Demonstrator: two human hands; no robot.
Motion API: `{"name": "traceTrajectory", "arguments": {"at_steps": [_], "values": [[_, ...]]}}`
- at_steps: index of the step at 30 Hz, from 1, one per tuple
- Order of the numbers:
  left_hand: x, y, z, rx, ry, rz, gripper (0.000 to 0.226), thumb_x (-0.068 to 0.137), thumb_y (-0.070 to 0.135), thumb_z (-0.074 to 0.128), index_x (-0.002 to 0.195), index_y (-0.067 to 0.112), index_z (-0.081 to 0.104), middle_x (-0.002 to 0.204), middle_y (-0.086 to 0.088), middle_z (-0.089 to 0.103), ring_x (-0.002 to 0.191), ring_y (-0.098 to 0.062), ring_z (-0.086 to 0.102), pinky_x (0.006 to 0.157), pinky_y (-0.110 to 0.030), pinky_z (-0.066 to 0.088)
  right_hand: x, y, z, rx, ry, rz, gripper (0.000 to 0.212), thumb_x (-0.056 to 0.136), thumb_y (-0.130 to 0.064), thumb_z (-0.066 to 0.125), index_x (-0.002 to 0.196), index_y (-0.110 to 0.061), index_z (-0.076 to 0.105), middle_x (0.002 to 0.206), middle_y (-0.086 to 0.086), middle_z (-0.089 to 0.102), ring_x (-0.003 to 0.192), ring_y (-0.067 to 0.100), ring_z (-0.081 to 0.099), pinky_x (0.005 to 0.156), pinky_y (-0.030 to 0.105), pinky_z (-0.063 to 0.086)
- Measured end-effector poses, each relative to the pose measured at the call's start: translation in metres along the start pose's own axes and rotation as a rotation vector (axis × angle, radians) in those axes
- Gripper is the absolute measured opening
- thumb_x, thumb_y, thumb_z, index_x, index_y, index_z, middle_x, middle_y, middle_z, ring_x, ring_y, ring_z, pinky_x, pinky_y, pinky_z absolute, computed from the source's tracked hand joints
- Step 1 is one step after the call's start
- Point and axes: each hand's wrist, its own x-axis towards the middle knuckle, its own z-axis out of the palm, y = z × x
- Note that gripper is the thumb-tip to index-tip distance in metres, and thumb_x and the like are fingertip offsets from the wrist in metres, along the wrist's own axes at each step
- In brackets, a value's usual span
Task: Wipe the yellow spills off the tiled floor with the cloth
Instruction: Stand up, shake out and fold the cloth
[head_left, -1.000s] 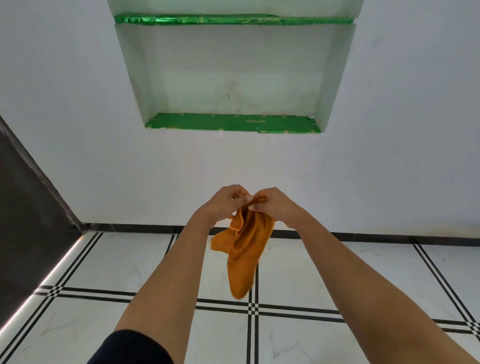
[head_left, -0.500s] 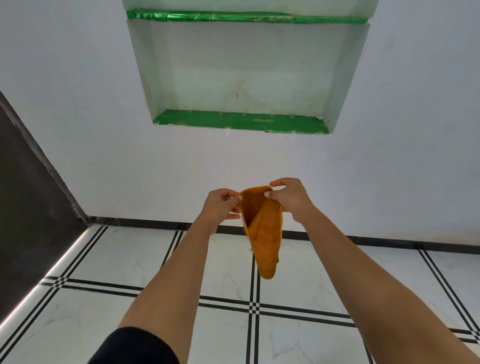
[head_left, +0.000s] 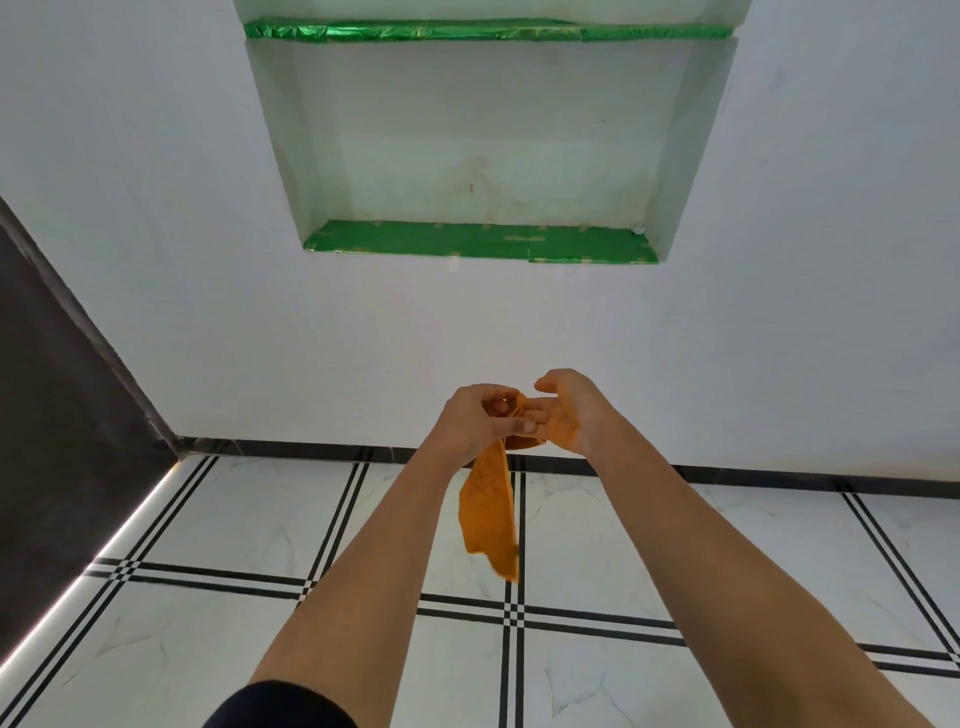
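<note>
An orange cloth (head_left: 491, 512) hangs in the air in front of me, its loose end dangling over the white tiled floor (head_left: 218, 519). My left hand (head_left: 475, 418) is closed on the cloth's top edge. My right hand (head_left: 571, 413) sits right beside it, palm turned toward me, fingers loosely curled with a fold of the cloth lying under its palm. Both arms are stretched out at chest height. No yellow spill shows on the part of the floor I see.
A white wall stands ahead with a recessed niche (head_left: 483, 156) lined in green foil (head_left: 478, 241). A black skirting (head_left: 311, 449) runs along the wall's foot. A dark panel (head_left: 57, 415) closes the left side. Black double lines cross the tiles.
The hands have come back together from holding the cloth spread apart. The cloth has gathered into a narrow hanging strip, and my right hand has turned palm-up beside the left.
</note>
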Motion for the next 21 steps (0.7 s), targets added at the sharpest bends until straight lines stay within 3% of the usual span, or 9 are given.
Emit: {"name": "traceTrajectory", "arguments": {"at_steps": [5, 7, 8, 11, 13, 15, 17, 19, 21], "values": [[0.002, 0.004, -0.008, 0.040, 0.085, 0.109, 0.029, 0.090, 0.017, 0.059, 0.117, 0.008, 0.063, 0.115, -0.007, 0.062, 0.103, -0.018, 0.057, 0.091, -0.029, 0.046, 0.002, -0.002, -0.006, 0.016, -0.106, -0.010, 0.022, 0.094, -0.009, 0.037, 0.090, 0.001, 0.056, 0.090, 0.018, 0.067, 0.086, 0.033, 0.065, 0.088, 0.046, 0.048], [0.005, 0.008, -0.011, 0.022, 0.096, 0.139, 0.024, 0.092, 0.018, 0.054, 0.111, 0.008, 0.065, 0.111, -0.009, 0.063, 0.103, -0.022, 0.058, 0.092, -0.032, 0.048, 0.003, -0.003, -0.008, -0.073, -0.115, -0.080, 0.021, 0.095, -0.011, 0.042, 0.098, 0.000, 0.060, 0.089, 0.015, 0.068, 0.085, 0.030, 0.067, 0.089, 0.043, 0.050], [0.007, 0.010, -0.012, -0.004, 0.087, 0.147, 0.021, 0.093, 0.018, 0.053, 0.108, 0.010, 0.066, 0.108, -0.007, 0.064, 0.102, -0.022, 0.059, 0.091, -0.033, 0.048, 0.006, -0.003, -0.009, -0.174, -0.097, -0.138, 0.019, 0.094, -0.010, 0.049, 0.108, -0.002, 0.058, 0.090, 0.012, 0.069, 0.085, 0.027, 0.067, 0.086, 0.042, 0.051], [0.010, 0.021, -0.016, -0.101, 0.045, 0.147, 0.014, 0.096, 0.022, 0.046, 0.101, 0.021, 0.059, 0.104, -0.003, 0.063, 0.100, -0.021, 0.059, 0.088, -0.033, 0.048, 0.020, -0.001, -0.017, -0.613, 0.022, -0.257, 0.053, 0.082, -0.010, 0.068, 0.127, -0.019, 0.042, 0.107, 0.003, 0.058, 0.093, 0.020, 0.060, 0.082, 0.038, 0.048], [0.011, 0.030, -0.020, -0.172, 0.018, 0.142, 0.012, 0.097, 0.025, 0.045, 0.099, 0.027, 0.056, 0.104, -0.005, 0.062, 0.101, -0.025, 0.060, 0.087, -0.037, 0.051, 0.031, -0.001, -0.025, -0.933, 0.104, -0.310, 0.062, 0.073, -0.028, 0.078, 0.125, -0.026, 0.043, 0.118, 0.004, 0.051, 0.109, 0.025, 0.051, 0.093, 0.043, 0.045], [0.011, 0.036, -0.027, -0.213, -0.004, 0.149, 0.012, 0.097, 0.027, 0.045, 0.099, 0.030, 0.056, 0.103, -0.005, 0.061, 0.101, -0.027, 0.059, 0.086, -0.043, 0.053, 0.037, -0.004, -0.032, -1.109, 0.159, -0.354, 0.058, 0.069, -0.046, 0.076, 0.116, -0.022, 0.053, 0.118, 0.009, 0.055, 0.114, 0.029, 0.050, 0.099, 0.045, 0.042], [0.008, 0.041, -0.036, -0.244, 0.005, 0.156, 0.012, 0.096, 0.030, 0.045, 0.102, 0.030, 0.056, 0.103, -0.002, 0.060, 0.102, -0.028, 0.058, 0.082, -0.045, 0.055, 0.029, -0.016, -0.036, -1.058, 0.124, -0.373, 0.049, 0.072, -0.045, 0.075, 0.106, -0.013, 0.061, 0.108, 0.008, 0.060, 0.107, 0.027, 0.054, 0.095, 0.038, 0.043], [0.006, 0.045, -0.046, -0.310, 0.042, 0.163, 0.015, 0.095, 0.032, 0.045, 0.107, 0.027, 0.055, 0.105, -0.002, 0.059, 0.101, -0.027, 0.059, 0.077, -0.041, 0.056, 0.016, -0.035, -0.039, -0.920, -0.022, -0.371, 0.039, 0.076, -0.034, 0.074, 0.103, -0.009, 0.062, 0.099, 0.003, 0.061, 0.096, 0.019, 0.056, 0.086, 0.031, 0.041], [0.010, 0.059, -0.057, -0.404, 0.107, 0.168, 0.019, 0.096, 0.033, 0.044, 0.111, 0.026, 0.053, 0.109, -0.001, 0.058, 0.099, -0.027, 0.060, 0.075, -0.040, 0.057, 0.002, -0.060, -0.039, -0.725, -0.140, -0.411, 0.036, 0.078, -0.034, 0.071, 0.106, -0.015, 0.060, 0.104, 0.000, 0.063, 0.097, 0.017, 0.057, 0.089, 0.035, 0.042]]}}
